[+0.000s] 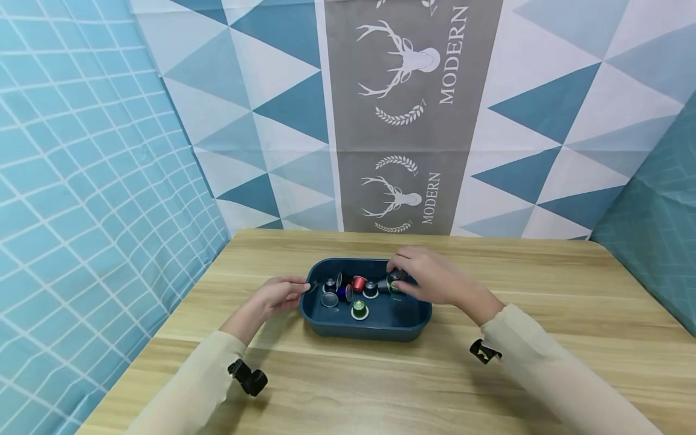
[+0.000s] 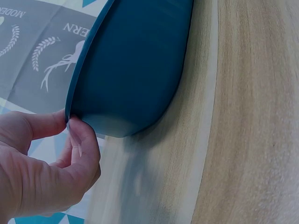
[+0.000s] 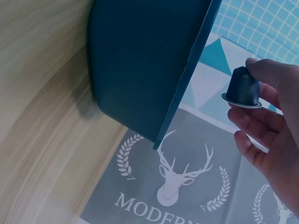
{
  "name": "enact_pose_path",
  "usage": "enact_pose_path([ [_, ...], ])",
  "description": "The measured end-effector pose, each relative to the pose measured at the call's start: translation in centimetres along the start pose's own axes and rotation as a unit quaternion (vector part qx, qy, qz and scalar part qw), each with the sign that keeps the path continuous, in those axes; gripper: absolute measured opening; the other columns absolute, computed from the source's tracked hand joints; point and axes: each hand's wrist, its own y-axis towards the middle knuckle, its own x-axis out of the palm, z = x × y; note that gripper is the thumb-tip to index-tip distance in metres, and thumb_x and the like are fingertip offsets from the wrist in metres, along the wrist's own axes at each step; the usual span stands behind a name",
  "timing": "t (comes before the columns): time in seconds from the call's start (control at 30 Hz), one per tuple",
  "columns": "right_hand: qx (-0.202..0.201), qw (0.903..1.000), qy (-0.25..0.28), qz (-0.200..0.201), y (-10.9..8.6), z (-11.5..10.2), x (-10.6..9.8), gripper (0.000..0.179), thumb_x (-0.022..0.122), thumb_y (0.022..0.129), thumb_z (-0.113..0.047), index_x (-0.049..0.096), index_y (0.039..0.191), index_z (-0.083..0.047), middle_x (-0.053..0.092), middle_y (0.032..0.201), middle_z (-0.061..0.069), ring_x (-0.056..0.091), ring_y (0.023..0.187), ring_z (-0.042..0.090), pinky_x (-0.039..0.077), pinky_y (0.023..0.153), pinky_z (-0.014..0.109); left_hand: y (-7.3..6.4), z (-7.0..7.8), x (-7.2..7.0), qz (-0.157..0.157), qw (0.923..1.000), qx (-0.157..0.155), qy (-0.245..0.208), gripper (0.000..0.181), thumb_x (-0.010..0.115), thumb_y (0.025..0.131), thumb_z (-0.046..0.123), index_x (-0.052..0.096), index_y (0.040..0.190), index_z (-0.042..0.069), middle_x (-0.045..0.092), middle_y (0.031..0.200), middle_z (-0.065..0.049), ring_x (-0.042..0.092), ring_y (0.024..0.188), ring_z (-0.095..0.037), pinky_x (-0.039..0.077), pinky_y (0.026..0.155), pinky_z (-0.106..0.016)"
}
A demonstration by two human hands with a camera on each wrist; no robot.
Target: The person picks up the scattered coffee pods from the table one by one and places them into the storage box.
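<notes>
A dark blue plastic bin (image 1: 364,331) stands on the wooden table, holding several coffee capsules. My left hand (image 1: 281,295) pinches its left rim between thumb and fingers, seen close in the left wrist view. Over the right end of the bin, my right hand (image 1: 435,279) grips a dark coffee capsule (image 3: 244,88) by thumb and fingers, its silver rim facing down in the right wrist view. Inside the bin lie a red capsule (image 1: 359,283), a blue capsule (image 1: 345,293), a black capsule (image 1: 370,289) and, nearer the front, a green capsule (image 1: 359,310). My right fingers partly hide the capsules at that end.
The wooden table (image 1: 348,386) extends around the bin on all sides. Behind it hangs a patterned cloth (image 1: 402,133) with deer heads and triangles. A light blue checked cloth (image 1: 98,181) borders the left side, a teal cloth (image 1: 652,229) the right.
</notes>
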Motion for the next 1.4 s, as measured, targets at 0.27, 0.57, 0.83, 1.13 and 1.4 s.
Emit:
enact_pose_path([
  [0.27,0.0,0.9985,0.008,-0.054,1.2,-0.6,0.5,0.022,0.074,0.088,-0.02,0.068,0.107,-0.009,0.067,0.103,0.003,0.063,0.091,0.014,0.056,0.085,0.032,-0.2,0.1,-0.3,0.002,1.0,0.0,-0.001,0.048,0.058,0.098,0.011,0.043,0.14,-0.006,0.062,0.085,0.006,0.058,0.075,-0.002,0.051,0.067,-0.015],
  [0.57,0.013,0.9876,0.03,-0.154,2.5,-0.9,2.0,0.024,0.077,0.085,-0.018,0.067,0.105,-0.009,0.067,0.1,0.004,0.063,0.087,0.014,0.055,0.081,0.031,-0.3,-0.2,-0.2,-0.006,1.0,-0.001,-0.004,0.049,0.057,0.098,0.011,0.042,0.14,-0.007,0.062,0.086,0.006,0.059,0.076,-0.002,0.051,0.068,-0.015],
  [0.83,0.056,0.974,0.063,-0.21,3.2,-0.6,2.5,0.026,0.074,0.088,-0.02,0.066,0.11,-0.01,0.067,0.106,0.007,0.062,0.094,0.017,0.054,0.085,0.037,-0.2,0.5,-0.2,0.0,1.0,0.003,-0.009,0.048,0.058,0.098,0.011,0.043,0.14,-0.006,0.062,0.088,0.005,0.06,0.075,-0.003,0.052,0.068,-0.016],
  [1.13,0.066,0.9787,0.078,-0.178,1.8,-0.4,2.0,0.024,0.071,0.09,-0.019,0.066,0.11,-0.008,0.068,0.105,0.01,0.064,0.095,0.023,0.054,0.087,0.039,-0.5,0.1,-0.4,0.001,1.0,-0.003,-0.004,0.045,0.058,0.097,0.011,0.045,0.137,-0.006,0.061,0.083,0.006,0.057,0.072,-0.002,0.051,0.066,-0.015],
  [1.4,0.076,0.9853,0.085,-0.128,0.2,0.3,1.0,0.025,0.071,0.09,-0.016,0.065,0.111,-0.005,0.068,0.11,0.011,0.066,0.1,0.026,0.054,0.089,0.041,-0.4,-0.3,-0.4,-0.009,0.9999,0.004,-0.009,0.051,0.059,0.098,0.014,0.042,0.142,-0.006,0.062,0.093,0.002,0.06,0.079,-0.003,0.053,0.07,-0.015],
])
